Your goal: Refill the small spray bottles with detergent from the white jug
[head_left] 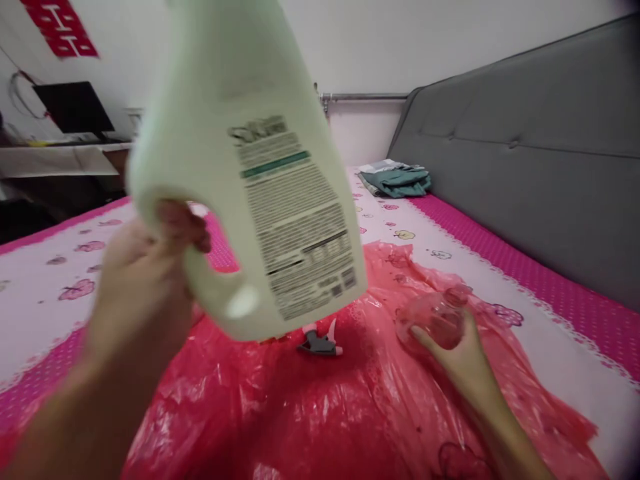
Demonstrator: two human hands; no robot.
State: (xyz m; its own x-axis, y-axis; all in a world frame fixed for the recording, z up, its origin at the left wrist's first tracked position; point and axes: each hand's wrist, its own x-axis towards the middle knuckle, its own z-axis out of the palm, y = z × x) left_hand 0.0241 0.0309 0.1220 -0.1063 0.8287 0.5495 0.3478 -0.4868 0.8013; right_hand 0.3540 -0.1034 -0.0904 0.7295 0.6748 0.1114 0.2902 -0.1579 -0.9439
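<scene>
My left hand [150, 287] is wrapped round the handle of a large pale green jug [195, 127], lifted close in front of me. Its printed back label [300, 220] faces me, and the top runs out of view. On the right, my right hand [453, 353] grips a small clear bottle [435, 317] with an uncovered neck, tilted above the red plastic sheet [280, 407]. What the bottle holds, if anything, I cannot make out. Below the jug's base a grey and pink spray trigger head [320, 343] lies on the sheet, partly hidden by the jug.
The sheet covers part of a bed with a pink and white patterned cover [390, 220]. Folded clothes [395, 177] lie at the far end. A grey padded headboard [540, 127] borders the right side. A black monitor [75, 110] stands on a desk at far left.
</scene>
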